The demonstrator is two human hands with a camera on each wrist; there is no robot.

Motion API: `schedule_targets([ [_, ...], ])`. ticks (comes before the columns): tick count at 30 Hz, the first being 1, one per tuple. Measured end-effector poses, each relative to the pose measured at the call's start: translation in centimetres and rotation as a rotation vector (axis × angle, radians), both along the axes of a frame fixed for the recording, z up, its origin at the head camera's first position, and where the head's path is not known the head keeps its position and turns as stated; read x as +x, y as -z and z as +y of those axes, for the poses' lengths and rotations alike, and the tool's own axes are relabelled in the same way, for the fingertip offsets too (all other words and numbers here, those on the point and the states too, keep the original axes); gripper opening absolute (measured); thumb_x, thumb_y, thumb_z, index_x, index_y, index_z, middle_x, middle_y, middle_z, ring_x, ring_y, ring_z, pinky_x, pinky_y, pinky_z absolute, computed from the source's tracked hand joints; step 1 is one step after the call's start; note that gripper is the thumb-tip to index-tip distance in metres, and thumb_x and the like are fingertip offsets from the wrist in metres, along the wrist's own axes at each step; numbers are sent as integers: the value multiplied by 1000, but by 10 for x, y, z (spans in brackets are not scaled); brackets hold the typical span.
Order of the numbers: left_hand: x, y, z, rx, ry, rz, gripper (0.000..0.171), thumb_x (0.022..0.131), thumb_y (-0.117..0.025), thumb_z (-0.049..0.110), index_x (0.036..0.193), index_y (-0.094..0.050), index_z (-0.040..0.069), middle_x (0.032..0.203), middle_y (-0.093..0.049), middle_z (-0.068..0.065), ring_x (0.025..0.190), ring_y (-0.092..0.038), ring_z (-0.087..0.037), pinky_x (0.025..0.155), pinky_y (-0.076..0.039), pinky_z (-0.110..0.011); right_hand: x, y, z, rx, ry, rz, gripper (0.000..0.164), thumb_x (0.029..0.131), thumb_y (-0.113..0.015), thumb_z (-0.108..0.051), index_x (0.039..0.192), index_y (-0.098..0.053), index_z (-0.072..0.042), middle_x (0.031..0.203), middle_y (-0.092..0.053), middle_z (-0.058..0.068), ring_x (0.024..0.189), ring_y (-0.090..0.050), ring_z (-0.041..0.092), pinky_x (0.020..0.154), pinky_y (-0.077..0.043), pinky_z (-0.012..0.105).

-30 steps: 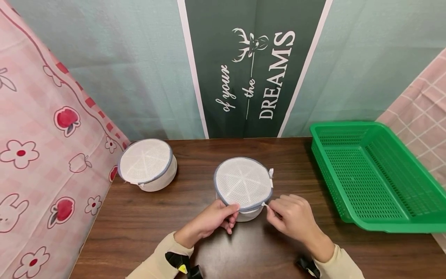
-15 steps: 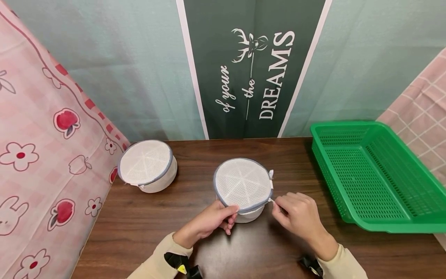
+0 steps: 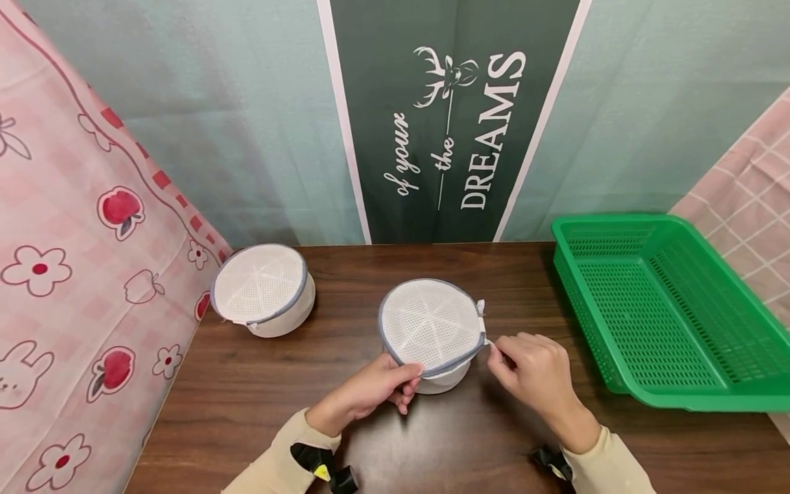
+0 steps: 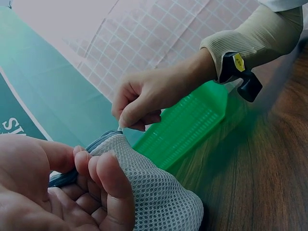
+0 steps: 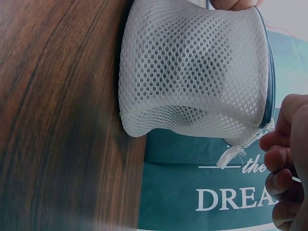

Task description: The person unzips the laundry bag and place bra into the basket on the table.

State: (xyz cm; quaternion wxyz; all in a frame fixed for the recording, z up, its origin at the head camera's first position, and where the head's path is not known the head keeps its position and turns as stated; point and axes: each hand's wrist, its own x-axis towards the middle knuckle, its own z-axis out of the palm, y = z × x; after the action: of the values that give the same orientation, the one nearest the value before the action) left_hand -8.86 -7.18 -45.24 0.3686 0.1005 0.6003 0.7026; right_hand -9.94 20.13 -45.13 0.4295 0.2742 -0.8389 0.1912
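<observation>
A round white mesh laundry bag [image 3: 431,322] with a blue-grey zipped rim stands upright on the table. Its near rim is pinched by my left hand [image 3: 379,387], thumb on top; the left wrist view shows that hand [image 4: 62,187] close up. At the bag's right side my right hand [image 3: 535,374] pinches the small white zipper pull [image 3: 488,342]. In the right wrist view the mesh side [image 5: 187,67] bulges slightly inward, and a white fabric tab [image 5: 230,155] hangs by the zip's end. The bag's inside is hidden under its mesh top.
A second, similar mesh bag [image 3: 262,283] stands at the back left near the pink patterned cloth [image 3: 80,261]. To the right is a green perforated plastic basket [image 3: 589,329]. A green printed cloth [image 3: 395,82] hangs behind the brown wooden table [image 3: 247,398].
My right hand has drawn the zipper pull along the rim, from the front right round to the right side near the tab. My left hand has stayed at the near rim.
</observation>
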Motion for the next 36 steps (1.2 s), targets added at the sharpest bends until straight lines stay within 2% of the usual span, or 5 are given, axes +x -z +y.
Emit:
schedule_targets([
  [11,0,1,2,-16,-3,-5,32,106,-49,15,74,-52,9,66,-47,3,54,-49,-6,52,-50,-19,0,5,1,7,41,-13,32,84,-51,-21,55,-38,-20,53,-28,-11,43,-27,10,38,-21,29],
  [15,0,-1,2,-33,4,-31,30,105,-51,19,77,-54,8,67,-51,2,57,-51,-6,51,-51,-20,1,8,2,15,50,-26,32,85,-50,-21,55,-40,-20,52,-29,-10,42,-28,11,38,-22,30],
  [20,1,-4,1,-52,12,-64,30,106,-51,23,80,-57,8,68,-55,1,61,-55,-7,51,-52,-21,1,9,5,27,56,-55,31,86,-50,-23,57,-42,-19,52,-31,-10,42,-31,11,38,-24,30],
  [27,1,-3,-2,-53,33,-63,34,108,-49,28,83,-59,8,73,-57,1,66,-58,-10,52,-53,-22,4,6,9,64,70,-126,30,88,-50,-24,59,-47,-19,53,-33,-10,44,-34,9,40,-25,27],
  [36,-1,-3,-14,-95,38,-35,45,109,-45,36,92,-59,-4,77,-59,-1,69,-61,-12,52,-53,-23,5,6,10,67,79,-187,26,87,-52,-25,61,-51,-19,53,-35,-11,44,-35,9,41,-25,27],
])
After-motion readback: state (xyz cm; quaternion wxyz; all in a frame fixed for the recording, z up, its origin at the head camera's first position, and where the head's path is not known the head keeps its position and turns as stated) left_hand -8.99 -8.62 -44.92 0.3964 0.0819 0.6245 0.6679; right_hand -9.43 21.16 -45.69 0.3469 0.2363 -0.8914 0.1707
